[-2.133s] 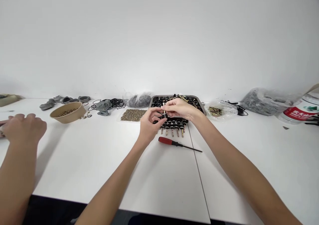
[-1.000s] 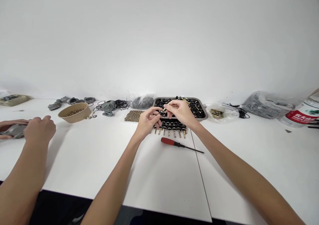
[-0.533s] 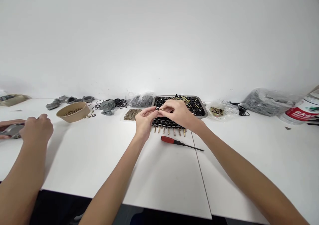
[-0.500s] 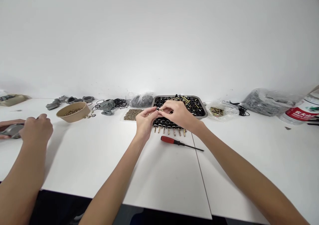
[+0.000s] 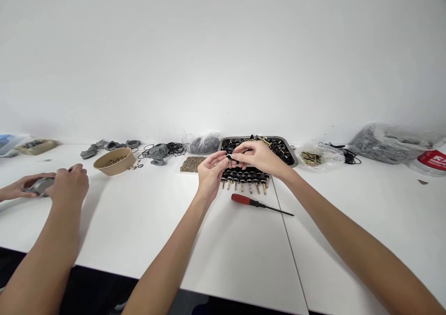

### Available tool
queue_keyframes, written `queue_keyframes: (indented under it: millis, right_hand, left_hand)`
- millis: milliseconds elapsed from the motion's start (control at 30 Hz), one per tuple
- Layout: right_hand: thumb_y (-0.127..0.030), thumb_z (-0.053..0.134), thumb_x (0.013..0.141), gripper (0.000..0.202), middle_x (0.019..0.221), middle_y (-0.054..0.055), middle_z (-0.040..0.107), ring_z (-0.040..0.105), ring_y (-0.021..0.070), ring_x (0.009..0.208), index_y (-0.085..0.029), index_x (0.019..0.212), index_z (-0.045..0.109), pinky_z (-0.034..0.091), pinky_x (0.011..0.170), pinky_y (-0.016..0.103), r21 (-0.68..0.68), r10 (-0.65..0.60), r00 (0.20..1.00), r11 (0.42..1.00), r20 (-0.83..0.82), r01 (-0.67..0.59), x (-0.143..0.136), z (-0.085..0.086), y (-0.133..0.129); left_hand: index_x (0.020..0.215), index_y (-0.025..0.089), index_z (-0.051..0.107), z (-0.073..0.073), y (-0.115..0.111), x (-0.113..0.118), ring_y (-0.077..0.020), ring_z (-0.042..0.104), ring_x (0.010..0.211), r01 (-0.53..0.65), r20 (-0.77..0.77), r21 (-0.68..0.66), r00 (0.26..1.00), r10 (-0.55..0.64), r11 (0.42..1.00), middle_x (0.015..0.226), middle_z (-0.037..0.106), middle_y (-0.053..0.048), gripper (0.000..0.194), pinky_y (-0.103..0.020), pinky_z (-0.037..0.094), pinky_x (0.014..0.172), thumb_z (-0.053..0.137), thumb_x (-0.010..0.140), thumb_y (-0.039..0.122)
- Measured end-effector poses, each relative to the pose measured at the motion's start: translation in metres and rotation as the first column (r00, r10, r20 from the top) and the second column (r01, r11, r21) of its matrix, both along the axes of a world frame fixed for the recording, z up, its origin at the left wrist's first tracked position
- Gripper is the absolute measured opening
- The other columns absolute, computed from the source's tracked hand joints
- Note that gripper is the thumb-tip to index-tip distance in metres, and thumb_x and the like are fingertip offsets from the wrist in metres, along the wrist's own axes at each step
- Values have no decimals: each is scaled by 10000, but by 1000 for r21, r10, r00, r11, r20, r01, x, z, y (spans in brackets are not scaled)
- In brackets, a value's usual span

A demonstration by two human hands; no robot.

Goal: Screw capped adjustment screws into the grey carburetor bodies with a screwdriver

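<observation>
Between the fingertips of both hands is a small black part with a brass-coloured pin (image 5: pixel 230 160). My left hand (image 5: pixel 210 172) pinches it from the left, and my right hand (image 5: pixel 256 157) grips it from the right with thumb and finger. Just below and behind them, several similar black parts with brass pins (image 5: pixel 244 180) stand in rows on the table. Behind my right hand is a metal tray (image 5: pixel 294 154) heaped with loose black and brass parts. A red-handled screwdriver (image 5: pixel 259 205) lies in front of the rows.
To the left are small brass pieces (image 5: pixel 193 164), a bowl (image 5: pixel 116 162) of brass parts and grey castings (image 5: pixel 158 152). A co-worker's hands (image 5: pixel 68 185) hold a grey part at far left. Plastic bags (image 5: pixel 383 143) and a red-labelled bottle (image 5: pixel 432 160) stand right.
The view has shifted slightly left, so things appear further right. The part between my fingers now shows its brass pin pointing down. Both hands still hold it.
</observation>
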State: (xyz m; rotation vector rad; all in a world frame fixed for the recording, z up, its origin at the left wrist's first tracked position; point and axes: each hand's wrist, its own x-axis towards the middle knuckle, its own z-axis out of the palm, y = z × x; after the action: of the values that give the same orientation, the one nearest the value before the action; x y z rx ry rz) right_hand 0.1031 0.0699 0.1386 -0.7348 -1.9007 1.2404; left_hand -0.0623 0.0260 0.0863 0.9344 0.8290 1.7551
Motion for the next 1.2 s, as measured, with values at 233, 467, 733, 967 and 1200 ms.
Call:
queue_keyframes:
  millis: [233, 467, 733, 967, 1200]
  right_hand:
    - [-392, 761, 766, 286, 717, 50, 693, 643, 165, 661, -146, 875, 666, 534, 632, 286, -18, -1, 999, 1000, -40, 0, -8, -9, 0]
    - [-341, 696, 809, 213, 822, 54, 711, 668, 183, 781, -159, 915, 666, 522, 716, 303, 124, -38, 999, 992, 12, 36, 1, -14, 1]
    - [-398, 693, 794, 257, 877, 64, 691, 640, 190, 807, -172, 909, 656, 526, 789, 356, 189, -264, 946, 955, 186, 230, 84, -41, -6]
    - [-406, 601, 875, 279, 846, 62, 668, 596, 189, 744, -165, 990, 682, 471, 686, 334, 305, -379, 856, 911, 352, 278, 108, -85, -12]
    - [-339, 509, 950, 253, 1008, 92, 637, 591, 195, 789, -164, 1028, 672, 447, 737, 346, 404, -421, 799, 881, 429, 247, 99, -99, -13]
  left_hand:
    - [861, 126, 724, -2, 2, 2, -129, 681, 750, -30, 69, -52, 997, 34, 998, 811, 723, -54, 428, -287, 553, 845, 921, 494, 222]
    - [838, 131, 721, -6, 2, 5, -118, 658, 665, 41, -8, -35, 999, -41, 999, 737, 708, -40, 347, -263, 546, 727, 895, 553, 228]
    - [818, 122, 689, -5, -7, 16, -170, 645, 630, 173, -224, -149, 953, -203, 974, 675, 644, -47, 234, -293, 531, 594, 802, 653, 241]
    - [801, 125, 687, -1, -7, 13, -146, 618, 566, 192, -226, -147, 949, -222, 970, 713, 625, -47, 189, -285, 508, 541, 776, 684, 245]
    - [784, 117, 684, 0, -6, 11, -156, 620, 559, 197, -193, -145, 956, -223, 970, 820, 628, -64, 184, -303, 510, 502, 778, 672, 229]
